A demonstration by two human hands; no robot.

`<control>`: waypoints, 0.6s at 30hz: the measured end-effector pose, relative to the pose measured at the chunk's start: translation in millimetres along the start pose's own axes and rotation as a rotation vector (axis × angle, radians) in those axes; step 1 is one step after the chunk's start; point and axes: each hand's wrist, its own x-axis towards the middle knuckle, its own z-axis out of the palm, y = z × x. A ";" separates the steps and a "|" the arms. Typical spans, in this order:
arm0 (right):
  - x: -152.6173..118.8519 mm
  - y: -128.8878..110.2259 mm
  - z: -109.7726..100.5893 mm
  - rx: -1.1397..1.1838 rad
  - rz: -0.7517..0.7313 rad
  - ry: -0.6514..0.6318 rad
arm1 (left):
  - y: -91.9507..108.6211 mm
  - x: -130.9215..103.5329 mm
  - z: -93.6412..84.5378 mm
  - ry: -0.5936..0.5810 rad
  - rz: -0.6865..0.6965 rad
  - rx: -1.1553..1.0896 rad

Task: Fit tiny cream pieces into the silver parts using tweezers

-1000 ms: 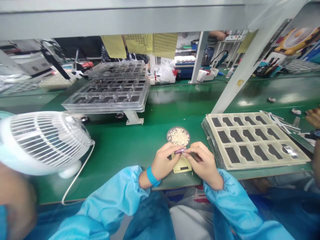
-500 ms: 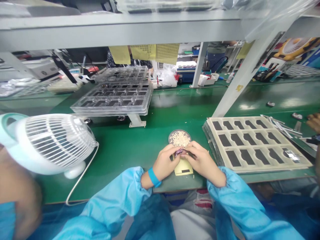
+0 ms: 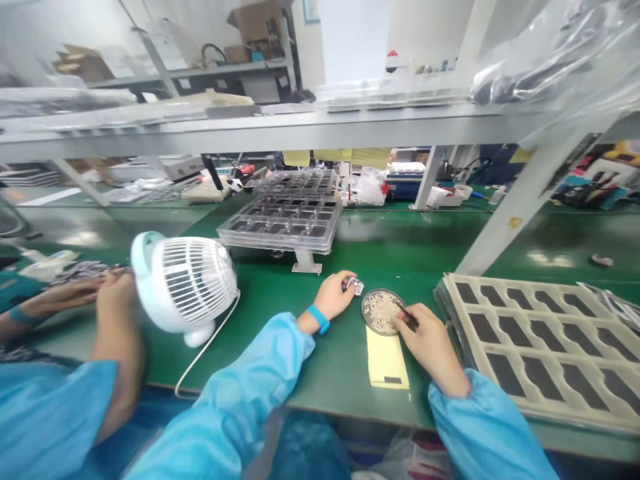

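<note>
My left hand (image 3: pixel 332 297), with a blue band at its wrist, is closed on a small shiny device part (image 3: pixel 356 286) just left of a round dish. Its exact kind is too small to make out. A mass of tiny pale pieces fills the round dish (image 3: pixel 367 323). My right hand (image 3: pixel 427 340) pinches dark tweezers (image 3: pixel 409 313), whose tips point into the dish over the pieces. Below the dish lies a yellow paper slip (image 3: pixel 386 367) with a dark mark, between my two hands.
A white fan (image 3: pixel 193 283) with its cord stands at left, beside a co-worker's arms (image 3: pixel 117 327). To the right is a stack of cream compartment trays (image 3: pixel 505 333). Clear plastic trays (image 3: pixel 280 230) sit on a stand behind. A shelf beam (image 3: pixel 280 130) crosses overhead, with a slanted post (image 3: pixel 515 213).
My hands were together in front of the dish and have moved apart. The left carried the small part to the dish's left; the right brought the tweezers over the dish. The view has shifted.
</note>
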 end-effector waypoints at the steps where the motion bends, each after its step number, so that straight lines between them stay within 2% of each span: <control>1: -0.5 -0.8 -0.4 0.027 -0.007 0.026 | -2.2 15.1 -3.0 0.003 -0.022 0.023; 3: -2.4 -5.4 -4.0 0.095 -0.035 0.073 | -3.3 41.4 -8.9 0.004 -0.077 0.072; 5: -8.0 -10.2 -10.2 0.177 -0.068 0.111 | 1.4 55.8 -14.3 0.000 -0.123 0.121; 7: -19.5 -11.1 -16.9 0.251 -0.080 0.131 | 12.8 55.6 -20.5 -0.015 -0.117 0.150; 10: -44.7 -2.8 -22.2 0.280 -0.072 0.118 | 37.2 41.5 -41.2 -0.086 0.001 0.134; 13: -66.0 9.6 -19.9 0.238 -0.087 0.139 | 57.8 44.0 -87.5 -0.120 0.117 0.040; 15: -71.8 14.8 -16.6 0.213 -0.091 0.169 | 64.2 63.3 -130.9 -0.009 0.085 0.015; 18: -69.6 16.4 -13.7 0.205 -0.065 0.199 | 65.6 101.8 -194.3 0.208 -0.040 0.172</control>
